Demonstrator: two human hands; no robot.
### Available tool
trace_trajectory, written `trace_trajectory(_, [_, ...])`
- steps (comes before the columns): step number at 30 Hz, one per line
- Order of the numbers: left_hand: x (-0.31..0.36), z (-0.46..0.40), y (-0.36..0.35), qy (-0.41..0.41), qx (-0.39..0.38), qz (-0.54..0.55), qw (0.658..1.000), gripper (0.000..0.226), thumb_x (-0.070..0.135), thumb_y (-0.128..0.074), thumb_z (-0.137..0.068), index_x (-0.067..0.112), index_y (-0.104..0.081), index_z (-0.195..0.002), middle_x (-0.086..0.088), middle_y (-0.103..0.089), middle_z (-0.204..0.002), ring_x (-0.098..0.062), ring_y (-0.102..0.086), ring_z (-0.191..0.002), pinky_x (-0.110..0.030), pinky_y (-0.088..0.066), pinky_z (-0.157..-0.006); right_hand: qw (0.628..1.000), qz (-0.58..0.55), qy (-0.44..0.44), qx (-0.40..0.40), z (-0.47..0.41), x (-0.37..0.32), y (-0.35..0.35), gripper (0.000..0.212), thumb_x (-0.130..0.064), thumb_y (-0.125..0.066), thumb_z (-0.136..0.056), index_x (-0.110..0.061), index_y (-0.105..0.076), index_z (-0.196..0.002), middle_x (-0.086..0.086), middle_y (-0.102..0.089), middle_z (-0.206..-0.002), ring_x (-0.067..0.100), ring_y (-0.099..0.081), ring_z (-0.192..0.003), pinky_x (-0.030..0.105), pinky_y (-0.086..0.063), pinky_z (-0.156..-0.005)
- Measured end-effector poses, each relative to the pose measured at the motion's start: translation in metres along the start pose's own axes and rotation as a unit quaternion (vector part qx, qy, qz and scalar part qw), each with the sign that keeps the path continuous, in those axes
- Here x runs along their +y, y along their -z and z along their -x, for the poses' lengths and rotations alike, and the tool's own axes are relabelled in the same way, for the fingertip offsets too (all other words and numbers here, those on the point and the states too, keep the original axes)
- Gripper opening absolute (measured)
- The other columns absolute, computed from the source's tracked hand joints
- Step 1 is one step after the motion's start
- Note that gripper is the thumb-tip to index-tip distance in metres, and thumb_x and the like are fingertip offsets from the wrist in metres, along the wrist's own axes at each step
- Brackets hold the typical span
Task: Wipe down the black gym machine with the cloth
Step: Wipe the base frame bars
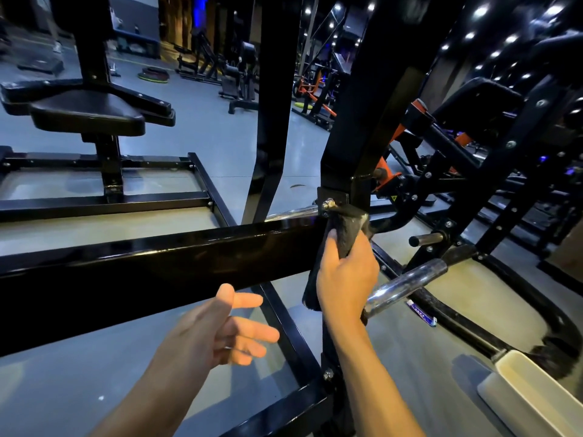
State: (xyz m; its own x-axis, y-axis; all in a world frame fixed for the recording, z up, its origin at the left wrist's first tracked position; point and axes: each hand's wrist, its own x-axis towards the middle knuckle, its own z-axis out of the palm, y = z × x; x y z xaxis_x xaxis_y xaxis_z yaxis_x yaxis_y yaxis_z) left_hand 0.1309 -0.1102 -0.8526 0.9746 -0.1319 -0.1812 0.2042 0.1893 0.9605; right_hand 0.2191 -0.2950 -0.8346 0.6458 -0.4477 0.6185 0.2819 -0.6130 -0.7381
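Grey, glossy floor runs back through a dim gym lit by small ceiling spots; black machines stand in rows behind. At far left a padded seat sits on a post above a flat black frame; a thick black beam of the machine crosses from the left edge toward the middle, meeting an upright post. Below the beam the left hand hangs free, fingers spread and straight, holding nothing. Right of it the right hand grips a dark cloth, fingers curled round it, pressing it on the post just under a bolt. Beside that wrist a chrome peg juts out; orange-trimmed machines crowd the right side; a pale pad lies at lower right.
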Motion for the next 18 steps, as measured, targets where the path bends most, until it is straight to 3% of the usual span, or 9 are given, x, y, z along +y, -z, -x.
trace_trajectory(5, [0.001, 0.004, 0.003, -0.001, 0.016, 0.011, 1.0, 0.056, 0.052, -0.036, -0.095, 0.011, -0.067, -0.116, -0.021, -0.077, -0.092, -0.03, -0.072, -0.073, -0.043, -0.052, -0.075, 0.991, 0.106, 0.057, -0.06, -0.031, -0.014, -0.004, 0.013, -0.024, -0.059, -0.097, -0.018, -0.054, -0.087, -0.003, -0.054, -0.079, 0.006, -0.045, -0.064, 0.013, -0.03, -0.053])
trace_trajectory(12, [0.005, 0.008, 0.001, 0.007, 0.002, 0.005, 1.0, 0.059, 0.055, -0.034, -0.091, 0.012, -0.066, -0.117, -0.02, -0.078, -0.09, -0.025, -0.071, -0.066, -0.035, -0.055, -0.068, 0.994, 0.081, -0.013, -0.071, 0.016, 0.016, 0.02, 0.024, -0.016, -0.06, -0.097, -0.025, -0.047, -0.08, -0.012, -0.045, -0.067, 0.001, -0.045, -0.058, 0.01, -0.037, -0.057])
trace_trajectory(15, [0.006, 0.009, 0.004, -0.003, 0.006, 0.013, 1.0, 0.06, 0.055, -0.035, -0.09, 0.012, -0.067, -0.117, -0.02, -0.078, -0.091, -0.026, -0.071, -0.068, -0.039, -0.054, -0.072, 0.994, 0.085, 0.007, -0.062, -0.014, -0.012, 0.007, 0.01, -0.018, -0.061, -0.098, -0.016, -0.057, -0.089, -0.003, -0.056, -0.077, 0.003, -0.048, -0.064, 0.008, -0.038, -0.057])
trace_trajectory(18, [0.006, 0.007, 0.004, -0.014, 0.014, 0.019, 1.0, 0.058, 0.053, -0.035, -0.093, 0.011, -0.067, -0.116, -0.021, -0.077, -0.091, -0.027, -0.071, -0.069, -0.041, -0.053, -0.074, 0.986, 0.144, 0.024, -0.076, -0.034, -0.025, -0.004, 0.011, -0.022, -0.062, -0.098, -0.011, -0.06, -0.1, 0.0, -0.061, -0.09, 0.012, -0.049, -0.073, 0.011, -0.026, -0.053])
